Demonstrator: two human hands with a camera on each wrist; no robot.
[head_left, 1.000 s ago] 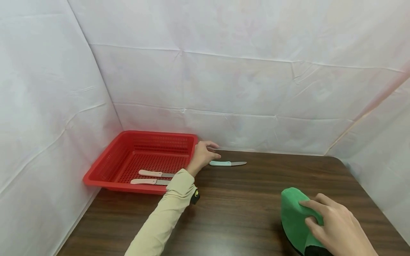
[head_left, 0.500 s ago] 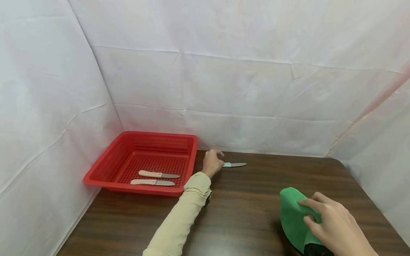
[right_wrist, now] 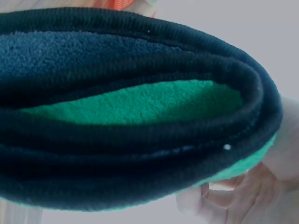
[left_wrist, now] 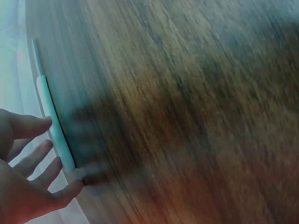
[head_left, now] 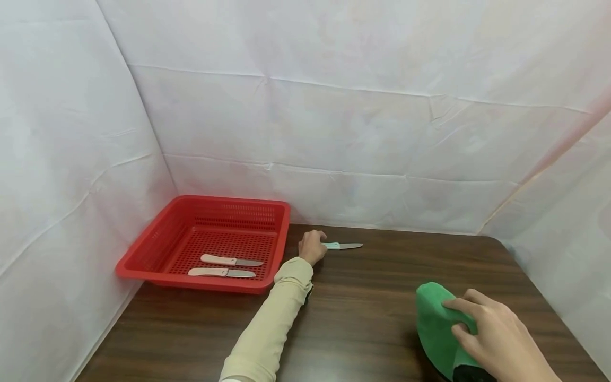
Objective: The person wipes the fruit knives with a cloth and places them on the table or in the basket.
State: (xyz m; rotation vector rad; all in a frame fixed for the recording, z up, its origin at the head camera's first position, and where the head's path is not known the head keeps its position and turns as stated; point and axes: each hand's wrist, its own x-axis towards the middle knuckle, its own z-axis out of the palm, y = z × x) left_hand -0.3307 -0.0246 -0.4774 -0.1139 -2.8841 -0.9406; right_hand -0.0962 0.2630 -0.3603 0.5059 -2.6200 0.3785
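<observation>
1. At far centre, the blue knife (head_left: 342, 246) is flanked by the left hand (head_left: 312, 247), fingers loose.
2. At near right, soft-looking cloth (head_left: 434, 331) is pinched by the right hand (head_left: 498, 331).
3. Likely light and stiff, the knife is best held by its handle (left_wrist: 57, 131).

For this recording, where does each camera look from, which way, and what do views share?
Head: worn on the head, looking forward and down at the table, red basket and white sheeting; the left hand, left sleeve and right hand show.
Left wrist: worn there, looking at the table and blue-handled knife; the left hand shows at the frame's left.
Right wrist: worn there, looking at the folded green cloth; part of the right hand shows lower right.
Shared: blue-handled knife in head and left wrist; green cloth in head and right wrist.
</observation>
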